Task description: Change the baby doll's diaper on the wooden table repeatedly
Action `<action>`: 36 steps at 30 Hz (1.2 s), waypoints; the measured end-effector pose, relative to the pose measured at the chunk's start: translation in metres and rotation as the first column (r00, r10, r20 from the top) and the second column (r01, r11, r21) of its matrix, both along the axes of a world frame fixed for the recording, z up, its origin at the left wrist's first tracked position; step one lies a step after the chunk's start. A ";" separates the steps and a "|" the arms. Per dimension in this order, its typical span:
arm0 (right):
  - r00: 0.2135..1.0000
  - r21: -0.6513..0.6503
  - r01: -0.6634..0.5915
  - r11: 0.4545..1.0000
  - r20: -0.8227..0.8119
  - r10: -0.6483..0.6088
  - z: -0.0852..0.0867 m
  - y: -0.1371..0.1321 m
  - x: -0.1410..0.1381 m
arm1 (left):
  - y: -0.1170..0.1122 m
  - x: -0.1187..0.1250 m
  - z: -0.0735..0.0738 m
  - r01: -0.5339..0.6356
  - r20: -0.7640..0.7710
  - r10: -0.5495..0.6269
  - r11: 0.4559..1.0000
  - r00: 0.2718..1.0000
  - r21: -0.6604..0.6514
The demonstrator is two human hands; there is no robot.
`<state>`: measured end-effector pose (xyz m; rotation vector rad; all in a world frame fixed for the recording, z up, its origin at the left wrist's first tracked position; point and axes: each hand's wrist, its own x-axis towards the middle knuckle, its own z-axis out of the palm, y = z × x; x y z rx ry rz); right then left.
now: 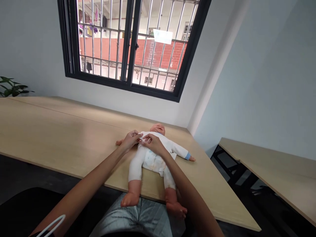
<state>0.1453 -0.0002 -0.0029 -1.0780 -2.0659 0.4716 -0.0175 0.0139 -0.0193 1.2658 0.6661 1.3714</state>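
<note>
While the left hand point(131, 139) pinches one front edge of a white bodysuit point(154, 158) at the chest, the right hand point(152, 143) is closed on the opposite edge just beside it; the two hands nearly touch, and neither is open. The bodysuit is on a baby doll point(158, 129) lying on its back, head away from the person, one arm out to each side. The arm on the right ends in a blue cuff point(188, 156), and a small bare doll hand point(119, 142) shows just past the left hand. Faint print on the belly is too blurred to read. The doll's bare feet point(130, 199) reach past the near edge of a light wood table point(74, 131), above grey denim point(138, 219) on the person's lap. A white cord point(50, 225) curves at lower left. Farther out are a leafy plant point(12, 87), a second table point(266, 161), and a black-framed, barred window point(98, 79) facing a red brick wall point(158, 52). A pale rectangular patch point(163, 36) on the window shows nothing legible.
</note>
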 end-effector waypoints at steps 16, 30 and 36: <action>0.904 -0.017 0.352 0.936 -0.252 -0.345 -0.012 0.002 0.006 | -0.010 0.008 -0.002 0.204 -0.287 -0.150 0.965 0.946 0.167; 0.810 0.184 0.471 0.863 0.295 -0.506 0.003 -0.007 0.021 | -0.005 0.007 -0.011 0.202 -0.459 -0.067 0.946 0.886 0.252; 0.885 -0.057 0.433 0.900 0.217 -0.412 0.001 -0.011 0.041 | 0.000 0.005 -0.017 0.225 -0.533 -0.012 0.914 0.846 0.337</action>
